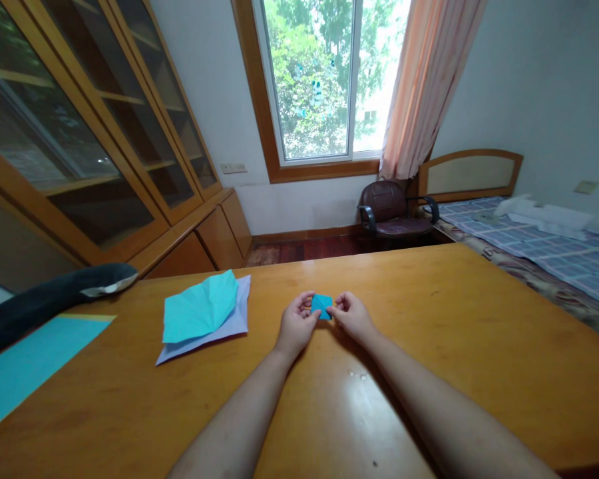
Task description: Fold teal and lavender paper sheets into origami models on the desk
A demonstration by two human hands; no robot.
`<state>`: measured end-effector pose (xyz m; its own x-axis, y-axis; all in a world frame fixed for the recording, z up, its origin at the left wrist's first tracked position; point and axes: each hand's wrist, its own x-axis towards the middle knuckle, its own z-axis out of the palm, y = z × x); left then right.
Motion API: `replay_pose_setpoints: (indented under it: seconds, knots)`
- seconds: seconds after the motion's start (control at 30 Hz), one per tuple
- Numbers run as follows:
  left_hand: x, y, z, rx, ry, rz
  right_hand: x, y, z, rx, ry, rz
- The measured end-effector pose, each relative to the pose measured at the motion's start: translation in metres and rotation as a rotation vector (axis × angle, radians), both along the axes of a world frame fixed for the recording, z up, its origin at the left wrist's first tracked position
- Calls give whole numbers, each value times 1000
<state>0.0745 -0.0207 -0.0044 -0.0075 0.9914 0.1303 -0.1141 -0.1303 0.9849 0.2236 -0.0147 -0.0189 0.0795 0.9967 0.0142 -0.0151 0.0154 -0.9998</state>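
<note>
A small folded piece of blue paper (pixel 322 305) is pinched between both my hands above the middle of the wooden table (pixel 429 332). My left hand (pixel 295 323) grips its left side with thumb and fingers. On the other side my right hand (pixel 352 314) holds its right edge with the fingertips. Both forearms stretch over the table from the near edge.
A creased turquoise sheet (pixel 199 307) lies on a pale lilac sheet (pixel 229 326) to the left. A flat turquoise sheet (pixel 24 362) and a dark cushion (pixel 44 299) sit at far left. Beyond the table stand a cabinet (pixel 104 133), a chair (pixel 392 213) and a bed (pixel 544 246).
</note>
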Motion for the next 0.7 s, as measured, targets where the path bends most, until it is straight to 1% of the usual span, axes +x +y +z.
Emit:
replay_pose_setpoints:
  seconds: [0.1, 0.2, 0.33, 0.43, 0.53, 0.6, 0.7]
  knots:
    - [3, -3, 1, 38, 6, -17, -1, 0, -2, -25, 8, 73]
    - [6, -6, 1, 58, 66, -22, -1, -2, 1, -31, 57, 143]
    - [5, -10, 5, 76, 91, -58, 3, -4, 7, 3, 124, 157]
    - [1, -10, 10, 82, 49, -158, 6, -6, 12, 1, 182, 154]
    - [-2, -8, 10, 36, -67, -269, 7, -7, 16, -4, 235, 162]
    - [-3, -7, 8, -8, -143, -307, 6, -9, 17, -16, 273, 181]
    - [-2, -6, 6, -68, -189, -314, 6, -10, 19, -44, 324, 218]
